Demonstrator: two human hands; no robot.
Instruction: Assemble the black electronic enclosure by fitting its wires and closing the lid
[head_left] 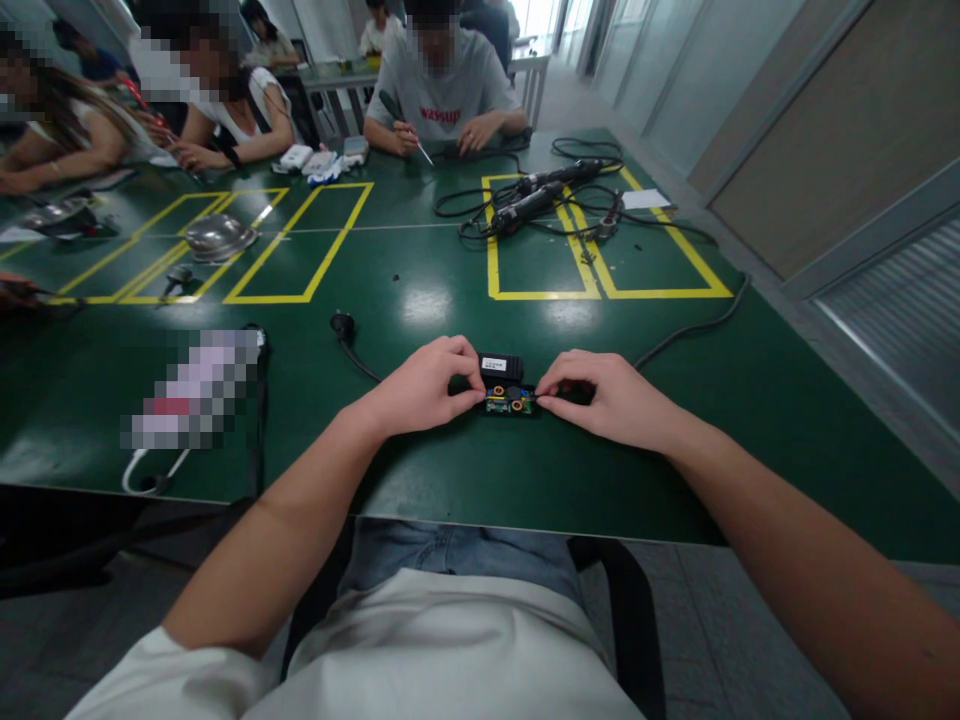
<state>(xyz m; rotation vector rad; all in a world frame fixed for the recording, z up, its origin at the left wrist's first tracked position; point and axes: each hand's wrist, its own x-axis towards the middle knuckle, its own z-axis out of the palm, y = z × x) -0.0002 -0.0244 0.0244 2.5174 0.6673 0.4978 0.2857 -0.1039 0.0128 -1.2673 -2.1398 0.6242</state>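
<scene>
A small green circuit board (pixel 510 403) with two orange-ringed coils lies in an open black casing on the table in front of me. Behind it sits the black casing cover (pixel 500 366), with a white label facing up. My left hand (pixel 439 385) pinches the board's left end between thumb and fingers. At the opposite end, my right hand (pixel 604 395) pinches the right edge the same way; whether cord ends are caught in either grip is hidden. A black plug (pixel 343 326) has its cord running behind my left hand. Another black cord (pixel 694 328) leads away from my right hand.
A pink-and-white pack (pixel 196 390) lies at the left. Beyond are yellow tape outlines (pixel 546 295), a metal bowl (pixel 220 237), and black tools with tangled cables (pixel 529 205). A person (pixel 450 95) opposite holds a screwdriver-like tool; others sit along the left.
</scene>
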